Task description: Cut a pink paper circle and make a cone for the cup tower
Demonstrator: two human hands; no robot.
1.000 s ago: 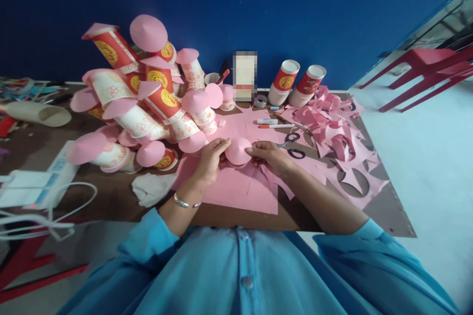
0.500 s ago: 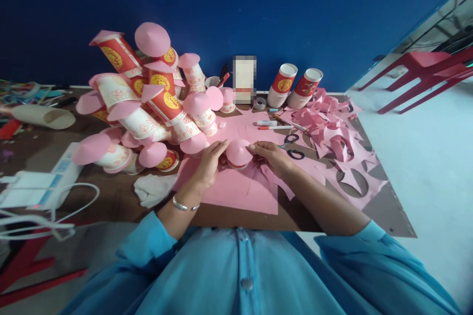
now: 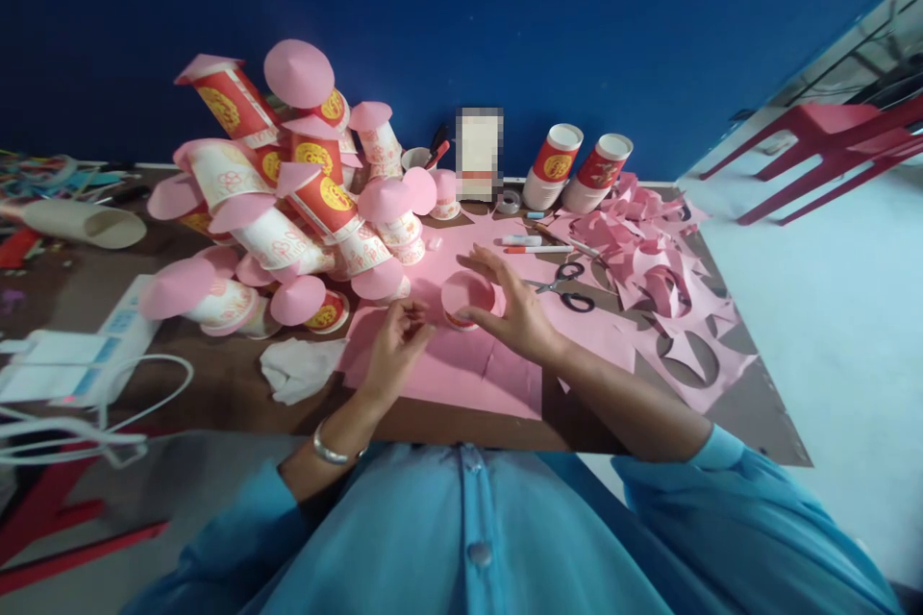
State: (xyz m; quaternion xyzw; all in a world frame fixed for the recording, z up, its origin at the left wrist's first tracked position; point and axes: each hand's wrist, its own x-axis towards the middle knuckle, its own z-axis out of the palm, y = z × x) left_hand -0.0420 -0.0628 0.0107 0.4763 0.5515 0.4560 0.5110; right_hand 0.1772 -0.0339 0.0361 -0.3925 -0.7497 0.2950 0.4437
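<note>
A: What is by your right hand (image 3: 520, 319)?

B: Your thumb lies at the near edge of a small paper cup (image 3: 454, 320), and your fingers spread out past its far side. The cup stands on the pink sheet (image 3: 439, 375), inside that curve. Whether you are pressing on it, I cannot tell.

A: And how does it look?

B: You have a round, plain pink paper cap (image 3: 461, 291) over its top, wider than the cup. Only a thin band of red-patterned wall shows under the near edge.

A: Your left hand (image 3: 396, 348)?

B: Just left of the cup and apart from it, your fingers loosely curled and your thumb close to them. Whether you pinch anything there, I cannot tell.

A: Which other containers surround you?

B: Beyond your left hand, and further left, you have a heap of pink-capped cups (image 3: 332, 197), red or white, many tilted; the caps hide their insides. Well beyond both hands, a white cup (image 3: 416, 157) has black and red handles (image 3: 439, 152) at its mouth. Far beyond your right hand lean two red-and-white cup stacks (image 3: 557, 165), rims up, their insides too small to make out.
</note>
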